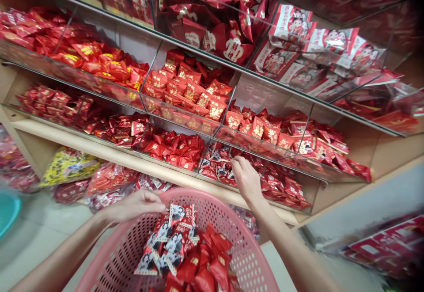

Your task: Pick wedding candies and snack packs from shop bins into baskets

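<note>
A pink perforated plastic basket (245, 234) stands in front of me. Lying in it are red candy packets (215, 256) and, to their left, red, white and black packets printed with cartoon figures (177, 239). My left hand (137, 204) is closed over the basket's far left rim, its fingertips close to the printed packets. At the lowest shelf, my right hand (247, 179) reaches over the clear front of a bin of similar printed packets (218, 161). Its fingers are curled together; whether a packet is between them is hidden.
Clear-fronted bins of red wrapped sweets (188, 86) fill the tiered wooden shelf (155, 164). Beneath it lie bulk bags, including a yellow bag (71, 166). A turquoise basin (8, 212) sits at the far left, and red packages (391, 243) lie at the lower right.
</note>
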Tool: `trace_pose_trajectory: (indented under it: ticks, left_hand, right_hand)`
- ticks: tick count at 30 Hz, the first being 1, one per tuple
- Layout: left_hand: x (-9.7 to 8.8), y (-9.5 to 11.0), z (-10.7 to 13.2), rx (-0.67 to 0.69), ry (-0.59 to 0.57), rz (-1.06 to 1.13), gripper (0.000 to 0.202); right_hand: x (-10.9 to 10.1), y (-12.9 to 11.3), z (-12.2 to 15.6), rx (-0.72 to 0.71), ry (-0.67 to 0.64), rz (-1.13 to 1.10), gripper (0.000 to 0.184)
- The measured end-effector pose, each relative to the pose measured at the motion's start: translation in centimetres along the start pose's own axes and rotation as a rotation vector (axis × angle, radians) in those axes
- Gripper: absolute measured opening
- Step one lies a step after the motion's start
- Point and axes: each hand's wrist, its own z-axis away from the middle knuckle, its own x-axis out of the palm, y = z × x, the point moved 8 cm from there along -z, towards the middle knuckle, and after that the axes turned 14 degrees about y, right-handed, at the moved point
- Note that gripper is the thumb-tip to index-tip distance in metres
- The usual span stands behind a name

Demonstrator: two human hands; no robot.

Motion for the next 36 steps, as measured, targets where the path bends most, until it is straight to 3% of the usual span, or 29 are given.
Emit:
trace_pose_trajectory:
  ticks: [3,5,7,10,13,19,26,32,36]
  left_hand:
    - [0.1,0.1,0.0,-0.006,-0.002,0.029,0.037]
    - [0.2,0.0,0.0,-0.01,-0.002,0.05,0.037]
    - [0.3,-0.3,-0.1,-0.011,-0.005,0.05,0.036]
    - [0.3,-0.7,-0.2,-0.005,0.001,0.029,0.036]
    - [0.2,-0.9,-0.2,-0.007,0.013,0.021,0.035]
    - [0.0,-0.8,0.0,0.006,0.01,0.017,0.035]
    - [-0.1,-0.7,0.1,0.014,0.008,0.012,0.036]
    - [-0.3,-0.5,0.4,0.023,0.004,-0.007,0.037]
    - [-0.4,-0.2,0.5,0.037,0.013,-0.006,0.038]
  right_hand:
    - [-3.1,-1.6,1.2,0.13,0.152,-0.263,0.023]
    - [-4.1,-2.3,2.0,0.293,0.144,-0.495,0.02]
    - [-3.5,-3.0,3.0,0.523,0.0,-0.719,0.019]
    - [-0.9,-4.5,5.6,0.849,-0.331,-1.007,0.024]
    - [1.4,-5.2,8.1,1.005,-0.517,-1.134,0.026]
    - [4.4,-5.2,11.6,1.101,-0.625,-1.11,0.024]
    - [5.3,-7.0,13.3,1.127,-0.709,-1.02,0.017]
    - [5.7,-7.1,13.7,1.016,-0.625,-0.936,0.016]
    - [6.1,-7.0,14.3,1.072,-0.605,-0.939,0.017]
